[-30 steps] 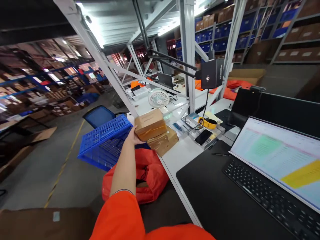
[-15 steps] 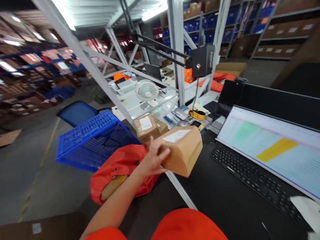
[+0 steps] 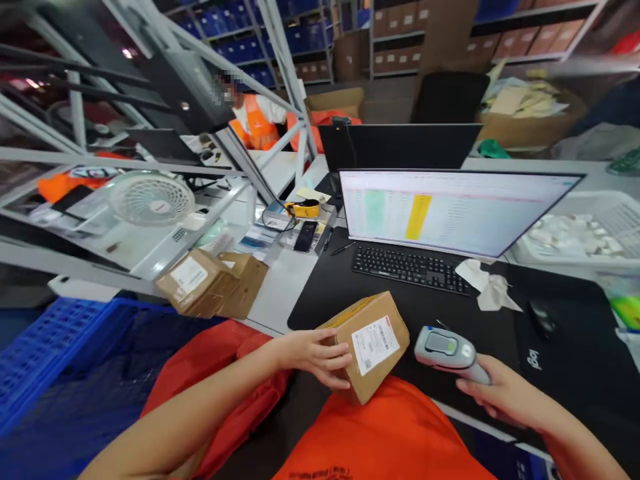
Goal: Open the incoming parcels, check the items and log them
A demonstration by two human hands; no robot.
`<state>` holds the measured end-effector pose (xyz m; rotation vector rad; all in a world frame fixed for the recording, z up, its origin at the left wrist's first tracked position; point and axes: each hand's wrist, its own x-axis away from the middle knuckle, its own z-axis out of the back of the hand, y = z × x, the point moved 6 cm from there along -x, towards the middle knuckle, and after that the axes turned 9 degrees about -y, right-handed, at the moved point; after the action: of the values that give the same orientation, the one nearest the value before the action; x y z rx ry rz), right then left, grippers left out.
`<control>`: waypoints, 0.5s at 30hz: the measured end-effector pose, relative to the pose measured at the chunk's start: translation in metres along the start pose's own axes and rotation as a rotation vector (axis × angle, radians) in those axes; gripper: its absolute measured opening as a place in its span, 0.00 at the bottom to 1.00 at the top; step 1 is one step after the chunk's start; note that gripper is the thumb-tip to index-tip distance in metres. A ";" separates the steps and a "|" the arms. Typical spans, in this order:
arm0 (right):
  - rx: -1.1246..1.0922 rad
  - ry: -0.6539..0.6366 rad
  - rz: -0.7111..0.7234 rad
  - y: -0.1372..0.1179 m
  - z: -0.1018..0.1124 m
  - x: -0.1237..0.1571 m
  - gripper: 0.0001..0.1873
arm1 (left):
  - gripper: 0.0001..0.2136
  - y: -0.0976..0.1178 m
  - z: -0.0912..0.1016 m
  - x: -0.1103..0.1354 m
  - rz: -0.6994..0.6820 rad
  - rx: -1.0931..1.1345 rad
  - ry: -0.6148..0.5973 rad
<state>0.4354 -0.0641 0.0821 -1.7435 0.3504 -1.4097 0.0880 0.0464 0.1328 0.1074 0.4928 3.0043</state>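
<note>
Head view: left hand [image 3: 320,360] holds tilted box [image 3: 373,343] at lower centre; right hand [image 3: 500,390] grips scanner [image 3: 447,350], lower right. Box and scanner appear readied but apart; other boxes [image 3: 200,280], left of centre, not in hand.

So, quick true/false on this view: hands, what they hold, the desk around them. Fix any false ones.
1. The right hand holds a scanner. True.
2. The left hand is on the mouse. False: it holds a cardboard box.
3. That box has no label. False: a white label is on it.
4. In the picture, the phone lies left of the keyboard. True.
5. The screen is dark. False: it is lit.
</note>
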 end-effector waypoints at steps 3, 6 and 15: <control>0.043 -0.098 0.061 -0.025 -0.011 0.000 0.28 | 0.32 0.004 -0.007 -0.008 -0.058 -0.179 -0.094; 0.036 -0.125 0.100 -0.023 -0.010 0.004 0.27 | 0.27 0.010 -0.010 -0.012 -0.099 -0.383 -0.058; -0.259 0.448 0.029 0.104 0.090 0.012 0.39 | 0.28 0.008 -0.008 -0.022 0.104 -0.528 0.010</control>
<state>0.5496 -0.0968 0.0118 -1.5969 0.8266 -1.7935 0.1087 0.0344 0.1266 0.0777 -0.3219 3.1166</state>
